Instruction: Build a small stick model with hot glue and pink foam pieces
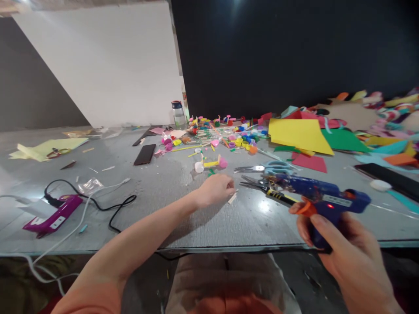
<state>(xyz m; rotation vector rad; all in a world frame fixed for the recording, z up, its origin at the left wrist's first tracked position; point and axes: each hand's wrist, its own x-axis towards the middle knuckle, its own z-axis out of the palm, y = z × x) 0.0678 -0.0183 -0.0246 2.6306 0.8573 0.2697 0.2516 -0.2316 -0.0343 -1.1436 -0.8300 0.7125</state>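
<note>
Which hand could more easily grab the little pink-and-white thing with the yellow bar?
Probably the left hand: it is very near that piece, while the right hand is farther off, holding the glue gun.

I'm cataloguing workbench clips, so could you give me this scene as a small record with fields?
left hand: left hand low over table, fingers curled, contents hidden
right hand: right hand grips blue glue gun, red light on
tools: scissors; snips with yellow-and-black handle
paper: yellow sheet, green sheet
power: magenta power strip, left
back: bottle
</note>
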